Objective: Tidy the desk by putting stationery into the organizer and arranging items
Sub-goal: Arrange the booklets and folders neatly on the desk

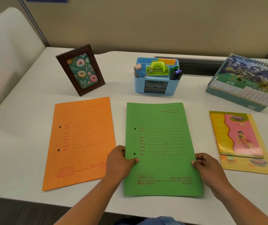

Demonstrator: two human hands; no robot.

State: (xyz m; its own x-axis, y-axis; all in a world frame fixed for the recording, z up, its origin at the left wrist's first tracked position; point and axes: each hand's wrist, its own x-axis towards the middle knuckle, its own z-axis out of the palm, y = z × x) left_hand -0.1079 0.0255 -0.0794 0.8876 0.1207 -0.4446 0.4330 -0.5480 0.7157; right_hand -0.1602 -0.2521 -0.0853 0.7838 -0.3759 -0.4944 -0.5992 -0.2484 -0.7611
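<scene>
Pinches thin green cardboard folder [160, 148], lower centre, at opposite edges with left hand [120, 159], right hand [206, 164]; likely light, floppy.

- I see the blue organizer [156, 88] standing upright at rear centre, holding a green hole punch [158, 69] and pens [176, 73].
- The green folder [160, 143] lies face up before it; the orange folder [81, 140] lies to its left, apart.

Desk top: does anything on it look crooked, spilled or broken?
Nothing spilled or broken. The orange folder lies slightly skewed beside the green folder, gripped by the left hand and right hand, and the two yellow booklets are stacked unevenly.
</scene>
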